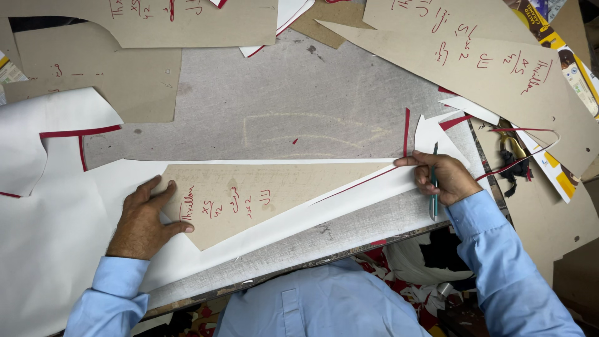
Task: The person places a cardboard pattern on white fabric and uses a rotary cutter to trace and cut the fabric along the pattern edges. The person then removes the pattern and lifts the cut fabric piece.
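A long tan cardboard pattern piece (pixel 274 190), wedge-shaped with red handwriting, lies on a white sheet (pixel 56 231) on the grey table (pixel 312 106). My left hand (pixel 145 219) presses flat on the pattern's wide left end, fingers spread. My right hand (pixel 442 176) sits at the pattern's narrow right tip and grips a slim teal cutting tool (pixel 433 187), its point up. A red-edged white strip (pixel 374 187) runs along the pattern's lower edge toward that hand.
Several more tan cardboard patterns (pixel 486 62) with red writing overlap across the back and right. Red-edged white offcuts (pixel 75 134) lie at left. Scissors with yellow handles (pixel 513 146) rest right of my right hand. Scraps fill the space under the table's front edge (pixel 424 262).
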